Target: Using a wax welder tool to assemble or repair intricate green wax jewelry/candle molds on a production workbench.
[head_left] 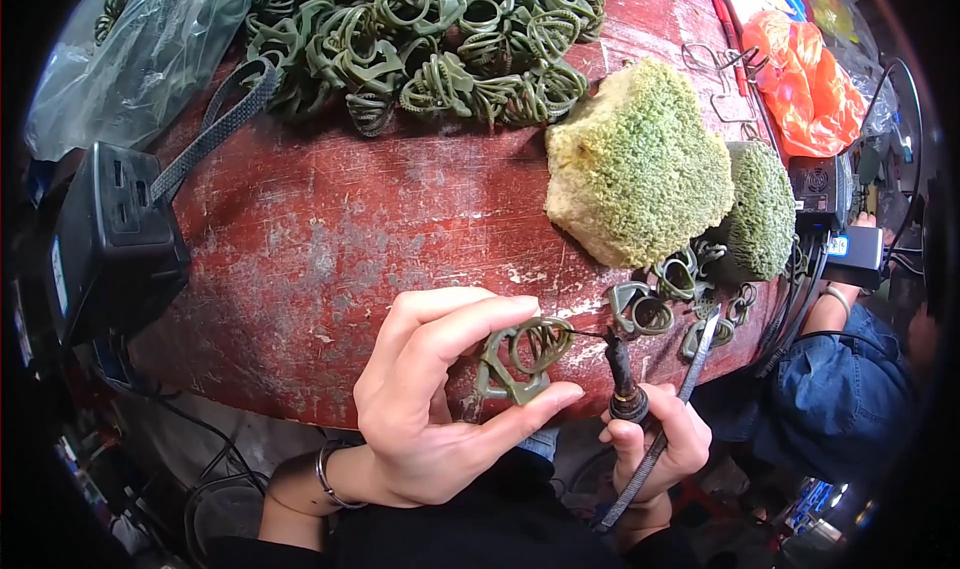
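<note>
In my left hand (415,394) a dark green, waxy-looking ring piece (497,374) is pinched between thumb and fingers. It has round loops and a ribbed part. My right hand (675,434) grips a dark pen-like tool (621,364) with a brass-coloured collar. From its tip a thin wire reaches left to the edge of the ring piece; whether it touches cannot be told. Also in the right hand is a slim metal knife (697,357). Its pale blade points up and away, and its textured handle slants down below the fingers.
Behind lies a large heap of green rings (440,49). Two rough greenish blocks (645,164) stand at the right, with several loose rings (645,312) before them. A black box with a strap (120,239) stands left, near clear plastic (150,49). An orange bag (800,84) and a seated person (830,389) are at right.
</note>
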Demonstrator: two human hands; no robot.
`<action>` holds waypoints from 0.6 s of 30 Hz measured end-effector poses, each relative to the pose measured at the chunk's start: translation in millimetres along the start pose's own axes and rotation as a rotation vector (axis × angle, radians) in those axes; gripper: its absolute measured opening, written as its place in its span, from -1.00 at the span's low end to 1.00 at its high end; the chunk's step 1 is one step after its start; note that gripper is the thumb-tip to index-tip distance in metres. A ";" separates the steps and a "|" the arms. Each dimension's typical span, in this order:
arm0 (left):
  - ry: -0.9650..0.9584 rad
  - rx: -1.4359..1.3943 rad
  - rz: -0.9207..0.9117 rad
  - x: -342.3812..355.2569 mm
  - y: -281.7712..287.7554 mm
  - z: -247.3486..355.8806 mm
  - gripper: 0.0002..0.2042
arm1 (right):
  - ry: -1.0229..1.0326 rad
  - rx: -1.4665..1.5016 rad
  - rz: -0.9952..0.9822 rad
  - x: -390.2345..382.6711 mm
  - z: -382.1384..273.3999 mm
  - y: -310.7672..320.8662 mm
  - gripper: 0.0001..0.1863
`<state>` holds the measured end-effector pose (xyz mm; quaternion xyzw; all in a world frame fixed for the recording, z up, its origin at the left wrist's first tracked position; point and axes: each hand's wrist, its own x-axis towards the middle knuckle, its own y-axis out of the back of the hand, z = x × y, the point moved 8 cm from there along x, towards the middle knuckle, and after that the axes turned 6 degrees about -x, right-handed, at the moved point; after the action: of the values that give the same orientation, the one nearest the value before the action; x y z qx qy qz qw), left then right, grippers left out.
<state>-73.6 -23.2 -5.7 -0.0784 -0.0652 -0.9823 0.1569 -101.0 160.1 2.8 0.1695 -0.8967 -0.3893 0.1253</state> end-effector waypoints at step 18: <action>-0.016 0.012 0.024 1.0 2.9 0.2 -0.45 | -0.020 -0.008 0.011 -1.4 1.2 -0.1 -0.66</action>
<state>-73.6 -26.2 -5.0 -0.0861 -0.0711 -0.9793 0.1686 -100.1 161.4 1.8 0.1603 -0.8973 -0.3937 0.1191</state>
